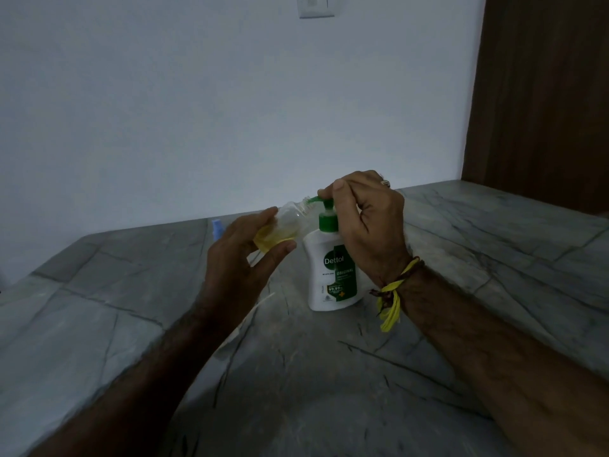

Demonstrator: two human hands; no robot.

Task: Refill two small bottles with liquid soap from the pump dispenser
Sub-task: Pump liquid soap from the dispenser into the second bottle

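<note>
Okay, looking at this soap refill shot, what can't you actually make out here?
Head view only:
- Blue-capped item behind the left hand: mostly hidden, can't identify.
- Small clear bottle: base covered by left fingers.
- Pump dispenser: right hand covers the pump top; small label text unreadable.
- Wall switch plate: cut off by top edge.

Left hand (245, 250) has a small clear bottle (286, 225) tilted between thumb and fingertips, yellow soap pooled at the low end, open neck right at the green spout tip. Right hand (365, 222) sits on the white Dettol pump dispenser (333, 275), fingers curled over the pump head, on a grey marble counter (329, 374). Something blue (217, 227) peeks out just beyond the left fingertips.
</note>
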